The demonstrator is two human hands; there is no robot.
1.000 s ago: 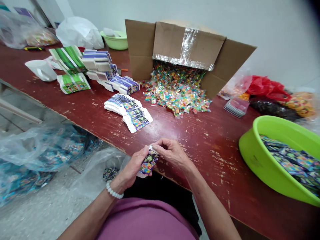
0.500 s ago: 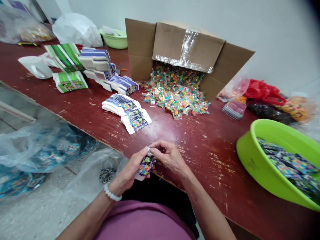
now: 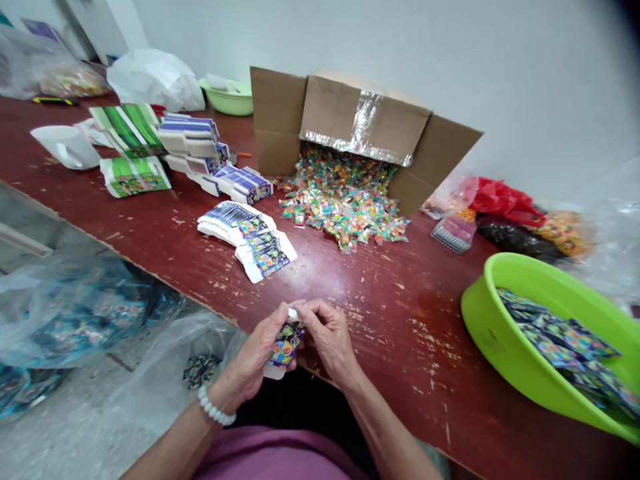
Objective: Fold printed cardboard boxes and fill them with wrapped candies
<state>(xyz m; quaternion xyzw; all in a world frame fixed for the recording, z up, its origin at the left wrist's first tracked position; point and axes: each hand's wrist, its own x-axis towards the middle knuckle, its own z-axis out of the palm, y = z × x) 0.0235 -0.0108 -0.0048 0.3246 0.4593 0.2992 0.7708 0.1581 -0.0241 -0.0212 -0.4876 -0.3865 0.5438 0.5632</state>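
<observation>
— Red table [image 3: 380,313], pale wall [image 3: 525,87]. How far along?
— Fanned cartons [image 3: 269,251] lie waiting. Nearer, the left hand [image 3: 256,353] grips one carton [image 3: 286,345] over the table's edge; the right hand [image 3: 329,335] pinches its top.
— Finished?
— Seemingly not: a white flap [image 3: 274,372] sticks out below.
— And far right?
— Green basin [image 3: 520,375], partly filled with packets [image 3: 560,341].

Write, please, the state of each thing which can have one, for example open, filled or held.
left hand, gripping the small printed box
right hand, holding the box's far end
small printed box, near-end flap sticking out
cardboard box, open, wrapped candies spilling out
green basin, open, partly filled with packets
printed cartons, fanned in an overlapping row
green cartons, banded in bundles
</observation>
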